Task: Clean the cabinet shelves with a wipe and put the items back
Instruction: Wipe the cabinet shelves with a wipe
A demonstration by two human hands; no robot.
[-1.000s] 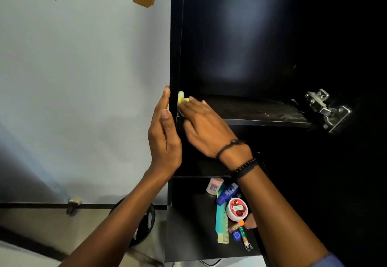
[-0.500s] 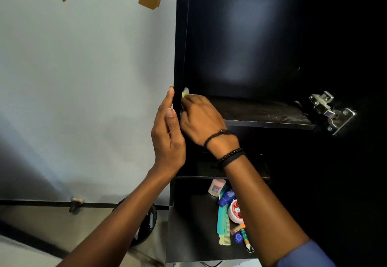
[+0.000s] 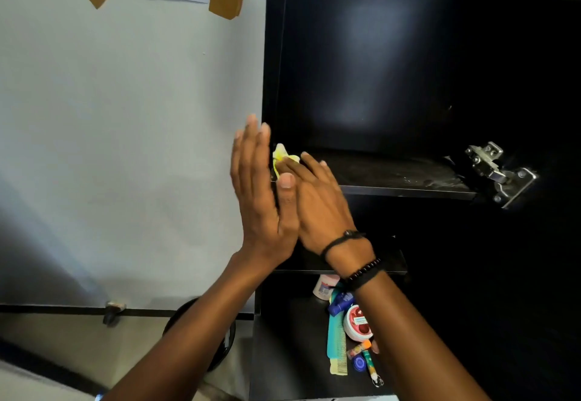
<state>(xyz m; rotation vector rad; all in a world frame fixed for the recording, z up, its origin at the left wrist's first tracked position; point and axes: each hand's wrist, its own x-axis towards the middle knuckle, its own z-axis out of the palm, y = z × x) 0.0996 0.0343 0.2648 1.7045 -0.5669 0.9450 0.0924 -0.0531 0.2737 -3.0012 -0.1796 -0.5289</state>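
Left hand has lifted off the cabinet's left side panel: fingers now spread, palm open, holding nothing. Right hand stays flat, pressing the yellow wipe onto the upper shelf at its front left corner. Dust remains toward the shelf's right end; wiping looks unfinished. Toiletries wait on the bottom shelf.

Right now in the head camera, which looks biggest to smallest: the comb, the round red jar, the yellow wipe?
1. comb
2. round red jar
3. yellow wipe, partly hidden by the right hand, so its place is unsure.
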